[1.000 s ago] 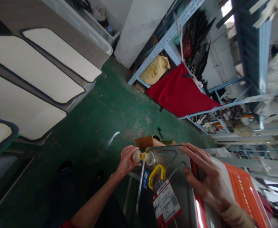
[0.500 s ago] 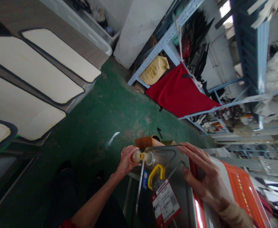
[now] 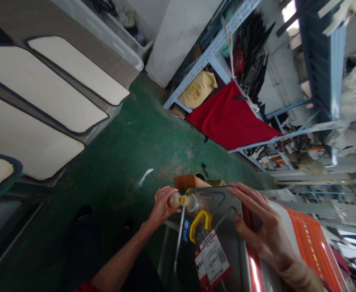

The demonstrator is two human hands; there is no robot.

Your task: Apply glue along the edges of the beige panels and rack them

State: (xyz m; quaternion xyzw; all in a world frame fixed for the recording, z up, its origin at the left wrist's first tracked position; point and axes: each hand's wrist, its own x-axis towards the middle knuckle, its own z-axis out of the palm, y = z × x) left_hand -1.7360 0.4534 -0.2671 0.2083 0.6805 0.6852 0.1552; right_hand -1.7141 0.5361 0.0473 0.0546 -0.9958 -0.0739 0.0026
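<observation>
My left hand (image 3: 162, 206) is closed around a small clear bottle (image 3: 174, 200). The bottle's mouth meets the pale yellow spout (image 3: 189, 202) of a large metal can (image 3: 226, 202), which lies tipped over. Fingers and thumb spread, my right hand (image 3: 261, 227) grips the can across the edge of its top. A yellow handle (image 3: 200, 223) and a red-and-white paper tag (image 3: 213, 259) are on the can's top face. Most of the bottle's body is hidden by my left fingers.
White dark-edged panels (image 3: 44, 93) lie at the left above the green floor (image 3: 129, 142). A red cloth (image 3: 232, 117) hangs from a blue metal shelf (image 3: 205, 61) beside a yellow sack (image 3: 198, 90). A brown sheet (image 3: 185, 182) sits behind the can.
</observation>
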